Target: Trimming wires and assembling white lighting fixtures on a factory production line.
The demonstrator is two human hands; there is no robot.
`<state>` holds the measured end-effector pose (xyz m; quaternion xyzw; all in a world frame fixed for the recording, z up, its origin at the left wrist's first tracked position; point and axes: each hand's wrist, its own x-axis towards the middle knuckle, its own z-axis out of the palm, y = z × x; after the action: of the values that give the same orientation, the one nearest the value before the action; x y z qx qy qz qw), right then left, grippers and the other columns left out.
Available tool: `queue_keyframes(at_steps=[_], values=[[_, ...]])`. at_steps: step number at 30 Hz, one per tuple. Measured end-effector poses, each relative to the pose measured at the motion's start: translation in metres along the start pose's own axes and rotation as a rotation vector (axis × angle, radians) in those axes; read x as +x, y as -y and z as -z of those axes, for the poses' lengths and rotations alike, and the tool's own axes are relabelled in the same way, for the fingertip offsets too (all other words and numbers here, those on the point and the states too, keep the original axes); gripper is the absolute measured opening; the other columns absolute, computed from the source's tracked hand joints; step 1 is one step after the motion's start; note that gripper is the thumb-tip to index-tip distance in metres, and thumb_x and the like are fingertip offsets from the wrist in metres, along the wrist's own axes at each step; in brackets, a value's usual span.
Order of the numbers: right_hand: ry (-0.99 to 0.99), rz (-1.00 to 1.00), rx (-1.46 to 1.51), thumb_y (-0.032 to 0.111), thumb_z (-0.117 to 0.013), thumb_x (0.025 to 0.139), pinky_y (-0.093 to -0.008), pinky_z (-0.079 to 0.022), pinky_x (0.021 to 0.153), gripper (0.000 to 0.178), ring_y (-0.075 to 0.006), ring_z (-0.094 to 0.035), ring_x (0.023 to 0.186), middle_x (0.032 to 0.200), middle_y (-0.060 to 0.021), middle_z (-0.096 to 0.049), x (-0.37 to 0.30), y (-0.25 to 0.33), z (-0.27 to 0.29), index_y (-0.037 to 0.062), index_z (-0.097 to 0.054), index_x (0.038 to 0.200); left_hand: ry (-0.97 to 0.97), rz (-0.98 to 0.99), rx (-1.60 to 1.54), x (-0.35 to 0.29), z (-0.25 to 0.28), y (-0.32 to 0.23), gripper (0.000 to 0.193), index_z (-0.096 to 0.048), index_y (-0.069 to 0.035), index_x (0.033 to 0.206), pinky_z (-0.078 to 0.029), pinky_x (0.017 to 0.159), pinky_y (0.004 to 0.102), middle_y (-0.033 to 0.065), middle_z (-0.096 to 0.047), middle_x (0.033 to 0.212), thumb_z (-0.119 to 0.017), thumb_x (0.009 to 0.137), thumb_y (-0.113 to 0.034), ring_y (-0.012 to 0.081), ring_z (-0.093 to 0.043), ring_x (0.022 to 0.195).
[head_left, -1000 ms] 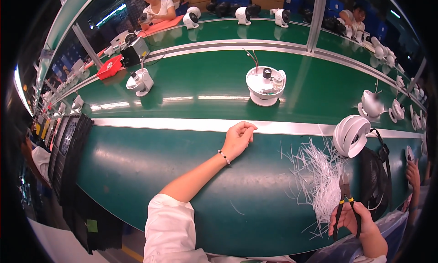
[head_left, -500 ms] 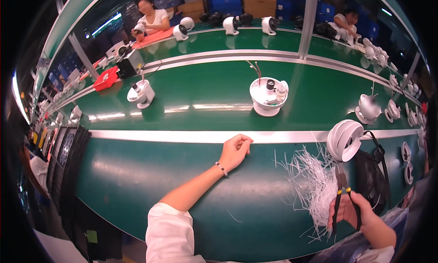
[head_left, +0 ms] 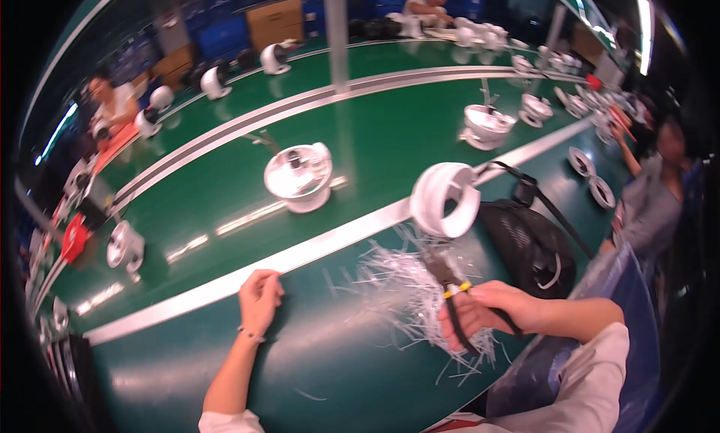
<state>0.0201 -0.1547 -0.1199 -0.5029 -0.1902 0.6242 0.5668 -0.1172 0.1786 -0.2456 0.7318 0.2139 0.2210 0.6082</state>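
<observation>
My left hand (head_left: 260, 292) rests with loosely curled fingers at the near edge of the white rail; nothing shows in it. In my right hand (head_left: 508, 302) is a pair of diagonal-cutting pliers (head_left: 439, 268) with black handles and yellow bands, its jaws pointing away from me. Under and around the pliers lies a heap of thin clear plastic strips (head_left: 405, 287), like cut cable-tie ends. Just beyond the jaws sits a stack of white plastic rings (head_left: 435, 200). The view is slightly smeared by motion.
Beyond the rail (head_left: 330, 242), a green conveyor carries white round housings (head_left: 300, 179) with wires standing up. A black mesh bag (head_left: 529, 242) lies right of the rings, with two white rings (head_left: 591, 178) farther off. A co-worker (head_left: 652, 185) sits at the right; others work across the line.
My view has swung to the right and tilted, so the bench and belt appear shifted left. A co-worker at the right has come into sight. The pliers stay in my right hand.
</observation>
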Motion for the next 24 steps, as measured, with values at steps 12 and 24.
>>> queue_keyframes(at_steps=[12, 24], values=[[-0.055, 0.022, -0.072, 0.037, -0.033, 0.088, -0.0242, -0.046, 0.064, 0.041, -0.0140, -0.056, 0.073, 0.089, -0.0073, -0.055, -0.003, -0.001, -0.002, 0.0006, -0.049, 0.100, 0.019, -0.006, 0.008, 0.001, -0.002, -0.001, 0.010, -0.051, -0.003, 0.085, -0.028, 0.036, 0.0147, 0.0004, -0.049, 0.058, -0.044, 0.085, -0.010, 0.0027, -0.039, 0.042], [-0.045, 0.054, -0.095, 0.038, -0.034, 0.088, -0.0229, -0.045, 0.061, 0.042, -0.0133, -0.056, 0.072, 0.088, -0.0081, -0.055, -0.006, -0.006, -0.002, 0.0003, -0.049, 0.099, 0.029, -0.001, 0.009, 0.001, -0.004, -0.003, 0.011, -0.050, -0.003, 0.089, -0.029, 0.037, 0.0147, 0.0004, -0.049, 0.059, -0.044, 0.085, -0.009, 0.0030, -0.040, 0.043]])
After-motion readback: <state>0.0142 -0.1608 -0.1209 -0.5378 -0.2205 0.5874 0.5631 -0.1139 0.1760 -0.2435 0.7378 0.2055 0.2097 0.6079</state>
